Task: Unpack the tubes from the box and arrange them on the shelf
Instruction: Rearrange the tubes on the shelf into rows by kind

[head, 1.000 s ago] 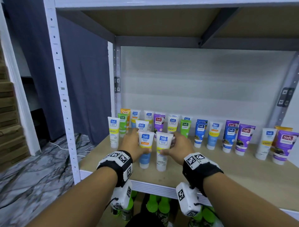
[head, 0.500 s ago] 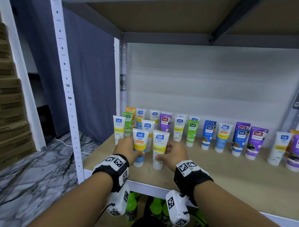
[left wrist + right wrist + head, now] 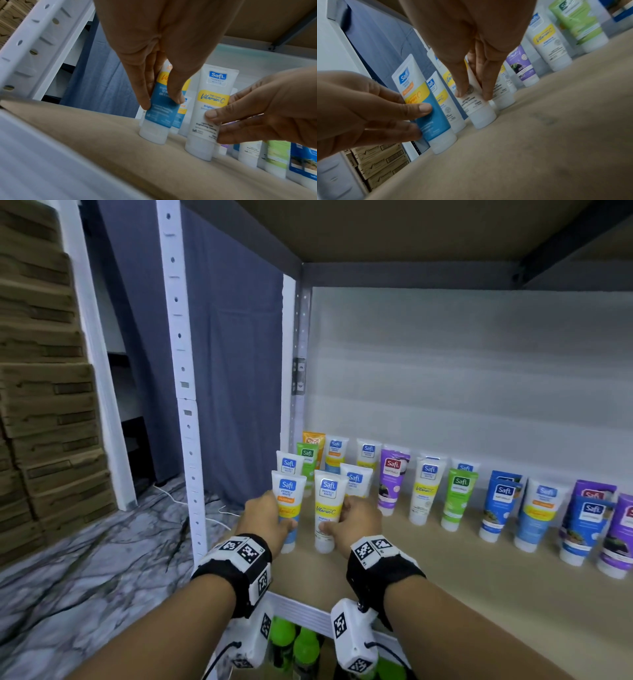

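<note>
Two tubes stand cap-down near the front left of the shelf board point(image 3: 445, 583). My left hand point(image 3: 270, 518) pinches the white, yellow and blue tube point(image 3: 288, 501) between thumb and fingers; the left wrist view shows this left hand point(image 3: 161, 102) low on the blue tube point(image 3: 159, 119). My right hand point(image 3: 352, 522) grips the white Vitamin C tube point(image 3: 327, 505) the same way. In the right wrist view, the right hand point(image 3: 472, 94) holds the white tube point(image 3: 481, 116) just above its cap. No box is in view.
Two rows of tubes point(image 3: 459, 494) line the back of the shelf, running rightwards. A white upright post point(image 3: 185, 405) stands at the left edge. Stacked cardboard boxes point(image 3: 44, 405) fill the far left. Green bottles point(image 3: 301, 642) sit on the shelf below.
Both hands have slid their tubes to the left along the shelf, towards its left end. My view has turned left with them.
</note>
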The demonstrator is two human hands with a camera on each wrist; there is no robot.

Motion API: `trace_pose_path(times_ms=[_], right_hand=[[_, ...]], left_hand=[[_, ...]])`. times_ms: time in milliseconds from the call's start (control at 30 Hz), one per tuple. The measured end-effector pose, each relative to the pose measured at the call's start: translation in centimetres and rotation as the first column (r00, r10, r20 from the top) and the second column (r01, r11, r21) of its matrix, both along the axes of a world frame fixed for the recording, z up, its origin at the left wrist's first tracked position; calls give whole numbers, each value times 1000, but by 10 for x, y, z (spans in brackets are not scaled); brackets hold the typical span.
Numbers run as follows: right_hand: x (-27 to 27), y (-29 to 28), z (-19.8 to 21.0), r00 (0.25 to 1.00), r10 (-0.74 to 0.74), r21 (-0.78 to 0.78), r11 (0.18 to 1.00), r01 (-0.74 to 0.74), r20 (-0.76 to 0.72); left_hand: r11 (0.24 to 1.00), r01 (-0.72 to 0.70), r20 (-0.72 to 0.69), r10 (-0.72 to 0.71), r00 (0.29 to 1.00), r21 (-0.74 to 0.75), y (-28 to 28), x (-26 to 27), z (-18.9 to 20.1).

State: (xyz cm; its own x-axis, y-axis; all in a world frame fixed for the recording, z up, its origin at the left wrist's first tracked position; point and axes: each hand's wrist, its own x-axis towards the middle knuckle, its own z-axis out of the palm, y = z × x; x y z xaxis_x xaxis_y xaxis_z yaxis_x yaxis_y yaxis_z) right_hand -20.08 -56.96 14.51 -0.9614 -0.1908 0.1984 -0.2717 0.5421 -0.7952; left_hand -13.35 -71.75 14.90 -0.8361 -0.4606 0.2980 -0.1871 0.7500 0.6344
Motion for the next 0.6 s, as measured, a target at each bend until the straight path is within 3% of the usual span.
trace_pose_path(times_ms=[600], right_hand=[[-26, -46, 3, 988, -136, 137, 983, 125, 69]], left_hand=[[1000, -21, -24, 22, 999, 18, -15, -6, -2]])
